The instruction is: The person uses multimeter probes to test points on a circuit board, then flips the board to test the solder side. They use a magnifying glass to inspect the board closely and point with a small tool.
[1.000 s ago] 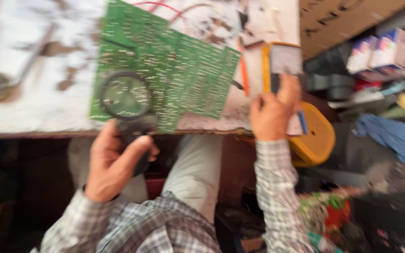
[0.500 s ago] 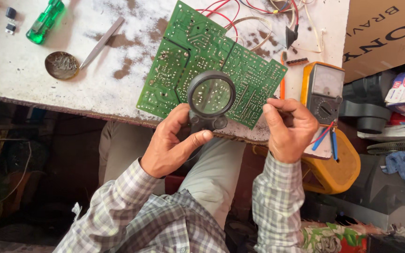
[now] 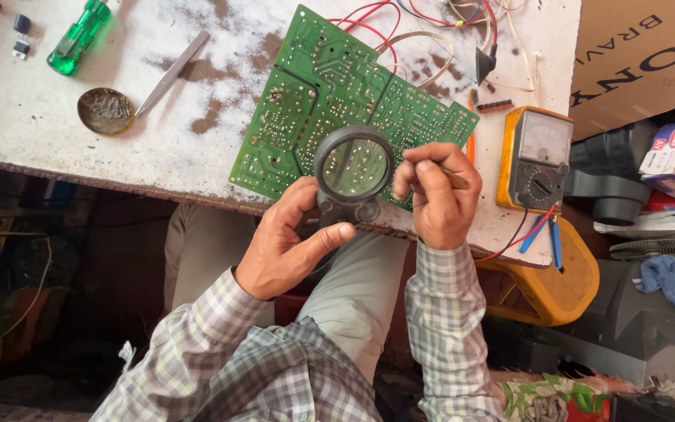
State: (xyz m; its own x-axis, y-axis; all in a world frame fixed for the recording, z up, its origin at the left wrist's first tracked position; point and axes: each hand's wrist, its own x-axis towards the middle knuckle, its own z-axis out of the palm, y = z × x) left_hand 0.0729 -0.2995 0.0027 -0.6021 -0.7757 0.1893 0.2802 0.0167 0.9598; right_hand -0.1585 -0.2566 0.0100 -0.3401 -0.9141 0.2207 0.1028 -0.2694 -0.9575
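**Inspector:** Left to right. Green lighter (image 3: 78, 37), tin (image 3: 105, 110) and tweezers (image 3: 172, 73) lie idle on the worktop (image 3: 33, 117). Left hand (image 3: 287, 246) — fingers clenched on the magnifier (image 3: 353, 168), held over the board (image 3: 330, 94).

**Assistant:** And the right hand (image 3: 437, 195)?

**Inspector:** Fingers pinch a thin tool (image 3: 455, 178) at the board's near edge; meter (image 3: 537, 160) just beside. Advice — keep the lens level and steady, tool tip inside its view.
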